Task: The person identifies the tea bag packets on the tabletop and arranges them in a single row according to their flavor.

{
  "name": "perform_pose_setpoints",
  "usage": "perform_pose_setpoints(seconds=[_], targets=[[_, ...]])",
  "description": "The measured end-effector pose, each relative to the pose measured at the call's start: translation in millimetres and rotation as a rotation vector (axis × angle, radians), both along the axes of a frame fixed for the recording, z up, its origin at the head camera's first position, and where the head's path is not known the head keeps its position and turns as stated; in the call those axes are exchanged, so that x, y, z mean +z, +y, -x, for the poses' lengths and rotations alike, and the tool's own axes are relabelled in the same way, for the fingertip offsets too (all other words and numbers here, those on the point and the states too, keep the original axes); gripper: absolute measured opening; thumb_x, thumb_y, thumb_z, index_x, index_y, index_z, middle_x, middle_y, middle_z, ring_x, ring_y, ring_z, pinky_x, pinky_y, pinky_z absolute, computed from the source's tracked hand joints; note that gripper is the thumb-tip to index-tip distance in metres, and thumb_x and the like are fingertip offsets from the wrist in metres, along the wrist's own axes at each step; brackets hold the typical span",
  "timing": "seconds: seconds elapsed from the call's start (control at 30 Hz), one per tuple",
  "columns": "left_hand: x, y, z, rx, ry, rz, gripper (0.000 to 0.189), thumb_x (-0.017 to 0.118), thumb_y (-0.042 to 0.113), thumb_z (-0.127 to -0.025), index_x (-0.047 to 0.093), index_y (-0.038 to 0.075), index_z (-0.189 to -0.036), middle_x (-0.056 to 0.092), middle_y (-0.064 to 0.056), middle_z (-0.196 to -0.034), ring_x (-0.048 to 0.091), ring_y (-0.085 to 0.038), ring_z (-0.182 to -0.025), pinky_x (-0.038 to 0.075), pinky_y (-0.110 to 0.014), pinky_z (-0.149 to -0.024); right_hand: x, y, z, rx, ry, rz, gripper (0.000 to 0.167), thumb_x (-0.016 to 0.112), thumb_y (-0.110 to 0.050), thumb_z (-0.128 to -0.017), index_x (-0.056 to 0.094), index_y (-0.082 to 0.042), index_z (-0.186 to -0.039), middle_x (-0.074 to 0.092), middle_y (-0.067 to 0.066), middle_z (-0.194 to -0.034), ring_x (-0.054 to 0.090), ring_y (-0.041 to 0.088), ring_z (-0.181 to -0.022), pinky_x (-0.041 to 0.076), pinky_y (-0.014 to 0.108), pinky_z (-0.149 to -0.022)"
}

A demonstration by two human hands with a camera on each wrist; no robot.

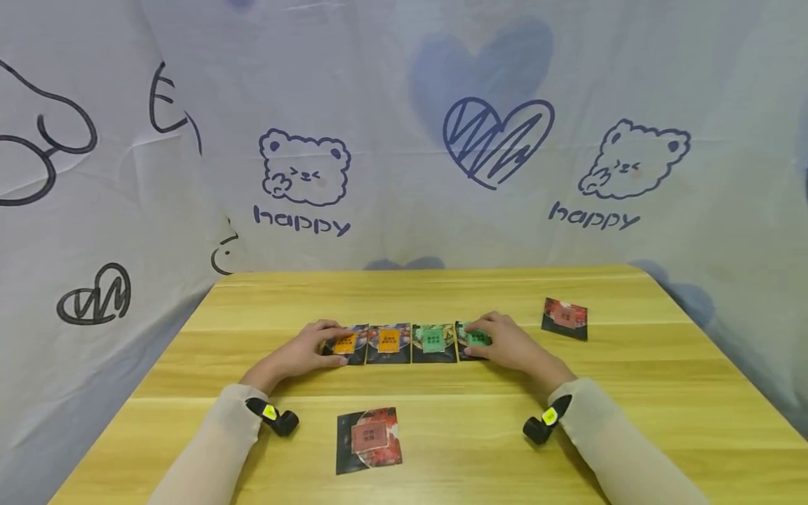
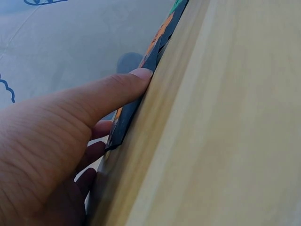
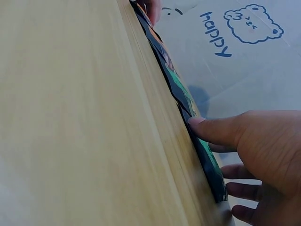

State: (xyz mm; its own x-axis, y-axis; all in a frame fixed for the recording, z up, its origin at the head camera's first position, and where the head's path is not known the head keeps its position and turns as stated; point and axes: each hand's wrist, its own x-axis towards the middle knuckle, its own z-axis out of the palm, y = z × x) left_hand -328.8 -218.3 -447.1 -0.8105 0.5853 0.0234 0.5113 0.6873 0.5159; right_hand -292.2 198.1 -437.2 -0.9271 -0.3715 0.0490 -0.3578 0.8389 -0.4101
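Observation:
In the head view, a row of flat black sachets lies across the table. Two carry orange labels, the left-end sachet [image 1: 358, 344] and its neighbour [image 1: 389, 342]; two carry green labels, an inner sachet [image 1: 433, 342] and the right-end sachet [image 1: 466, 341]. My left hand [image 1: 309, 351] rests on the left-end sachet, thumb at its near edge and fingers toward its far side. At the other end, my right hand [image 1: 508, 344] touches the green-labelled sachet, fingers spread around it. Both wrist views show an extended thumb [image 2: 127, 89] or thumb [image 3: 216, 128] against a sachet's near edge.
A red-labelled sachet [image 1: 369, 438] lies nearer me, left of centre. Another red-and-black sachet [image 1: 564, 319] is at the back right. The wooden table [image 1: 480, 435] ends at a printed cloth [image 1: 391, 140] behind it.

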Motion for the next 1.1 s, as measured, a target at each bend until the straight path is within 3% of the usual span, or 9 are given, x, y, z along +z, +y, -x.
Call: perform_pose_setpoints(seconds=[0.87,1.1], targets=[[3.7,1.5,-3.7,0.005,-0.015,-0.007,0.067,0.068,0.047,-0.090,0.048,0.018,-0.147,0.034,-0.015,-0.150,0.029,-0.040,-0.137,0.029,-0.063,-0.105,2.2,-4.8,-2.8,0.003,0.021,-0.018,0.046,0.067,-0.038,-0.093,0.062,-0.014,-0.133,0.049,0.018,-0.135,0.044,0.039,-0.122,0.040,0.056,-0.099],[2.3,-0.2,-3.3,0.007,-0.011,0.003,0.068,0.067,0.049,-0.090,0.048,0.018,-0.147,0.035,-0.014,-0.149,0.030,-0.039,-0.136,0.031,-0.061,-0.105,6.0,-5.6,-3.1,-0.003,0.096,-0.014,0.048,0.066,-0.039,-0.094,0.062,-0.011,-0.132,0.049,0.019,-0.134,0.044,0.040,-0.121,0.038,0.057,-0.099]])
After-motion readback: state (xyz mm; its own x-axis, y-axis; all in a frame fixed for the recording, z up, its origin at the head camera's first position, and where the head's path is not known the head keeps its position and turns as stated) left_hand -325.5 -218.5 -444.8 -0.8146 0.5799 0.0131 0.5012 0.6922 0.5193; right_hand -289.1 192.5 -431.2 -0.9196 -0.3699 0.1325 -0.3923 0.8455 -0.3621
